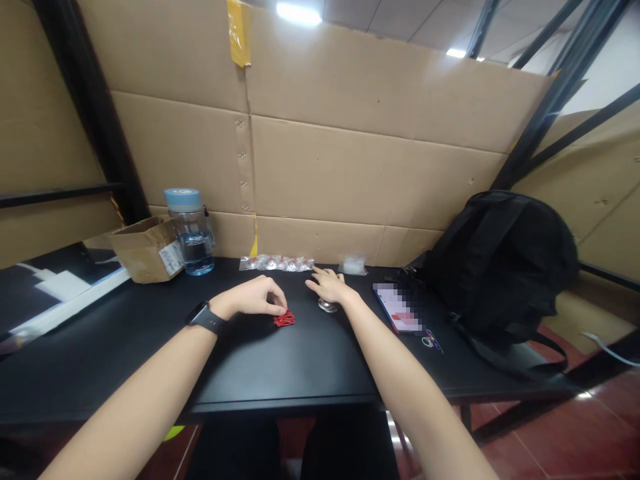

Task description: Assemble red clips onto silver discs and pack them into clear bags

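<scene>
My left hand [260, 297], with a black watch on its wrist, rests on the black table [280, 360] with fingers curled and pinched together, fingertips touching a small red tangle of thin loops [285, 320]. My right hand [329, 285] lies flat with fingers spread, its palm partly over a small clear round object [327, 306]. Just beyond both hands lies a strip of clear packets with red and silver pieces [277, 263].
A blue-capped water bottle [191, 232] and a torn cardboard box [147, 250] stand at the back left. A small clear bag [354, 265], a phone [399, 308], keys [431, 341] and a black backpack [500, 263] sit to the right. Cardboard panels [350, 160] wall the back.
</scene>
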Action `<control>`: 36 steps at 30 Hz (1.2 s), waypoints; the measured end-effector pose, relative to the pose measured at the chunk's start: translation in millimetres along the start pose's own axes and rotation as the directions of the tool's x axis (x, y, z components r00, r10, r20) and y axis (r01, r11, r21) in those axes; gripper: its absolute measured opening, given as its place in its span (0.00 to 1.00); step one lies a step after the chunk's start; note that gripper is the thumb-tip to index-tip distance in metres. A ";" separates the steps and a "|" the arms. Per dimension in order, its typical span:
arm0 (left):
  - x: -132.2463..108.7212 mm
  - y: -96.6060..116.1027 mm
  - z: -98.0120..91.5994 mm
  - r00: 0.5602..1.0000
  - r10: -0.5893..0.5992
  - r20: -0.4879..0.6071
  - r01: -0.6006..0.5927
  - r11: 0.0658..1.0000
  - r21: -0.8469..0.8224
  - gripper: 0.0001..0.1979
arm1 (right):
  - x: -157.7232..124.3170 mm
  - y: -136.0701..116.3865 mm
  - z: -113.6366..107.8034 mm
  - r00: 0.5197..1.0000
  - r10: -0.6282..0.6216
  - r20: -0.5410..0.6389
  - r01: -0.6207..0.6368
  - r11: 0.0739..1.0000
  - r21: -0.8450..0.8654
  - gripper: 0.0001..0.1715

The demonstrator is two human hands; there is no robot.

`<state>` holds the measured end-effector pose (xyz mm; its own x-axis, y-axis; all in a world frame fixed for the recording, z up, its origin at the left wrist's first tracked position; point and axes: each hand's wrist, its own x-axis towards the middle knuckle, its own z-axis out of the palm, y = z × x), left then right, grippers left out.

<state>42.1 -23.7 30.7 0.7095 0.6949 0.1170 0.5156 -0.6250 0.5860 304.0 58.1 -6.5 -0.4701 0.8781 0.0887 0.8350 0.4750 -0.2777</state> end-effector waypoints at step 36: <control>10.3 -11.4 21.5 0.964 0.063 -0.257 -0.020 0.986 0.167 0.28 | -2.6 6.1 10.7 0.947 0.016 -0.320 0.170 0.823 0.542 0.08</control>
<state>53.9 -17.1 8.0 0.5935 0.7218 0.3559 0.5738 -0.6896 0.4418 307.3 58.1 -18.7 -0.3404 0.8574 0.3861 0.4521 0.5093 -0.7323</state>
